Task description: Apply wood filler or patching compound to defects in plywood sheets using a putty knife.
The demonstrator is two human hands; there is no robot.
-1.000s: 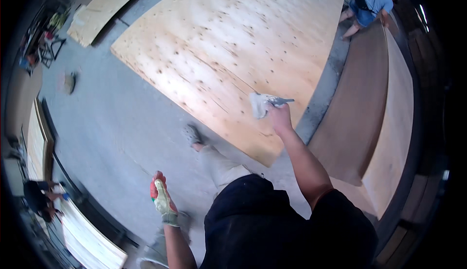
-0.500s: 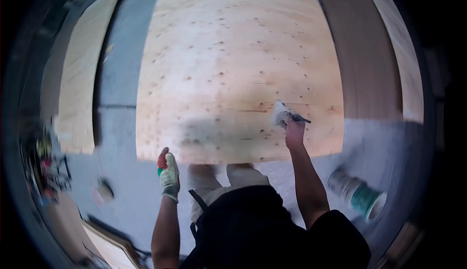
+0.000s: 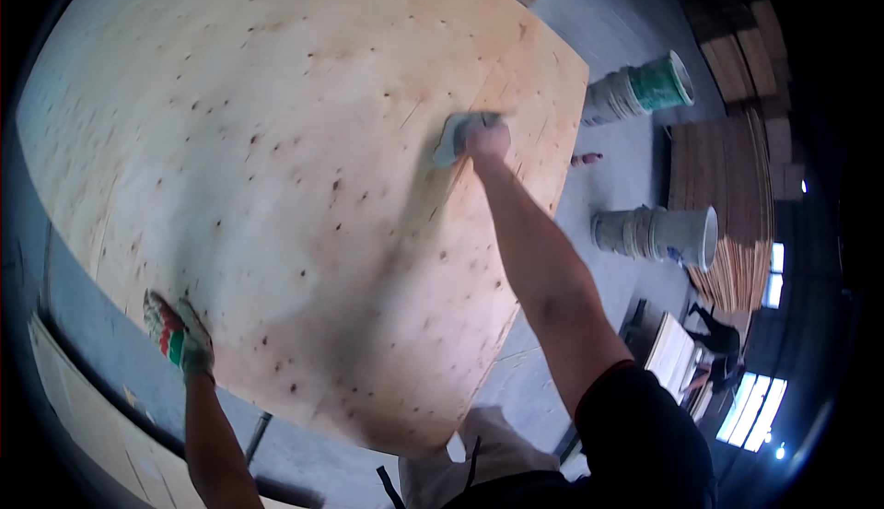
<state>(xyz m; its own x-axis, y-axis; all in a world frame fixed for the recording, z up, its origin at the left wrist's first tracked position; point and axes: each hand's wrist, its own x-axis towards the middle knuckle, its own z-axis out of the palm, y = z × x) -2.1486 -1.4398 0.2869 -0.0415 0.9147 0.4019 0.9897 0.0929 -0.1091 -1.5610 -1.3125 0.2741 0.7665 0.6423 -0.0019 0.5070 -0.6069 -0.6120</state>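
Note:
A large knotty plywood sheet (image 3: 304, 187) spreads in front of me, with dark knots scattered over its pale face. My right hand (image 3: 488, 140), bare, is closed on a putty knife (image 3: 448, 143) over the sheet's right part. The knife's broad pale blade points left, low against the wood; its handle is mostly hidden in my fist. At the sheet's near left edge is my left hand (image 3: 184, 334), in a pale work glove with red and green patches. Its fingers are apart and hold nothing; whether they press on the wood I cannot tell.
To the right on the grey floor lie or stand a bucket stack with a green top (image 3: 658, 83) and a grey bucket stack (image 3: 658, 234). Behind them rises a pile of wood sheets (image 3: 718, 196). Another person (image 3: 718, 343) bends over boards at far right. A plywood panel (image 3: 83, 408) lies lower left.
My view has swung to the right, bringing the buckets and the other person into sight. My right hand with the putty knife reaches farther out; my left hand has come to the sheet's edge.

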